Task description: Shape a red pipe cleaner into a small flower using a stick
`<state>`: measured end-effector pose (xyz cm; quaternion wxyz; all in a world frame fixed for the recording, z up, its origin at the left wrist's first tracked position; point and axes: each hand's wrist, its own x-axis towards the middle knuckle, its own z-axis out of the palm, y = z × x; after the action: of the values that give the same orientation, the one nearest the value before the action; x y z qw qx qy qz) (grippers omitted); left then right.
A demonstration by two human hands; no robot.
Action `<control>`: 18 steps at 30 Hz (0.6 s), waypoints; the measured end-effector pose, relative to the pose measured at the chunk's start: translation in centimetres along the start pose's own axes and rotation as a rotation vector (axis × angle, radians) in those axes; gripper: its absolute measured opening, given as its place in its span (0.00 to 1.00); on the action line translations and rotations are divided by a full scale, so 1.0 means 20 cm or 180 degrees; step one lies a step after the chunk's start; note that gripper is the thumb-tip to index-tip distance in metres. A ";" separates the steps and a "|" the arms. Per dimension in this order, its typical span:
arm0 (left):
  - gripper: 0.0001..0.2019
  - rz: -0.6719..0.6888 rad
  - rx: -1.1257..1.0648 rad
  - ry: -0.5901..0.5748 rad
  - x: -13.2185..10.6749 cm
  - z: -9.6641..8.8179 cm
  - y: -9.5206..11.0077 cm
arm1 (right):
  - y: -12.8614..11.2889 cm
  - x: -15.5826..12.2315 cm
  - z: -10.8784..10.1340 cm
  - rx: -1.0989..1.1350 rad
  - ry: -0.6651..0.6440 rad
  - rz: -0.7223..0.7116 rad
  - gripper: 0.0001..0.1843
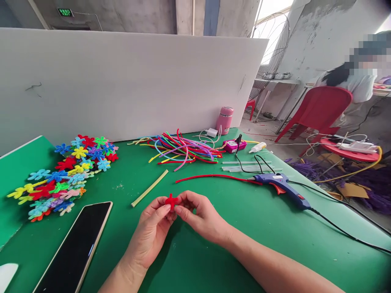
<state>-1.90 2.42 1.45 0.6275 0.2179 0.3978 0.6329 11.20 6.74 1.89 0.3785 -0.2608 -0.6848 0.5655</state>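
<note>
Both my hands meet over the green table (214, 260) and pinch a small red pipe-cleaner flower (171, 200). My left hand (152, 230) grips it from the left with thumb and fingers closed. My right hand (200, 217) holds its right side, fingers curled. A long red pipe cleaner (214, 177) lies just beyond my hands, and a pale yellow stick (149, 188) lies to their left.
A heap of finished coloured flowers (65, 173) sits at the left, a phone (76, 246) near the front left. Loose coloured pipe cleaners (183, 150), a blue glue gun (282, 187) with cord, clear glue sticks (247, 166), a pink bottle (225, 120). A person sits on a red chair (320, 110) at the right.
</note>
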 end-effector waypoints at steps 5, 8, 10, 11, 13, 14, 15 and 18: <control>0.07 0.0089 0.0226 0.0009 0.00 0.00 -0.01 | 0.01 -0.02 0.00 -0.0971 0.0340 -0.0173 0.05; 0.07 0.0170 0.0412 -0.0004 0.00 0.00 -0.01 | 0.02 -0.02 -0.01 -0.1351 0.0395 -0.0344 0.06; 0.08 0.0224 0.0571 0.0011 -0.01 0.00 0.00 | 0.02 -0.01 -0.01 -0.1497 0.0388 -0.0473 0.07; 0.08 0.0250 0.0653 0.0019 -0.01 0.00 0.00 | 0.02 -0.01 -0.01 -0.1550 0.0394 -0.0530 0.07; 0.09 0.0312 0.0826 0.0039 -0.02 0.00 -0.01 | 0.02 -0.01 0.00 -0.1631 0.0436 -0.0628 0.07; 0.09 0.0350 0.0922 0.0051 -0.02 0.00 -0.01 | 0.02 -0.01 0.00 -0.1671 0.0464 -0.0663 0.07; 0.10 0.0392 0.1024 0.0058 -0.02 0.00 -0.01 | 0.02 -0.01 0.00 -0.1711 0.0492 -0.0691 0.07; 0.10 0.0539 0.1301 0.0045 -0.03 -0.01 -0.03 | 0.02 -0.02 0.01 -0.1804 0.0522 -0.0750 0.07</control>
<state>-1.63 1.73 1.10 0.5121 0.3687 0.5025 0.5910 11.26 6.51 1.44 0.4076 -0.3195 -0.8078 0.2815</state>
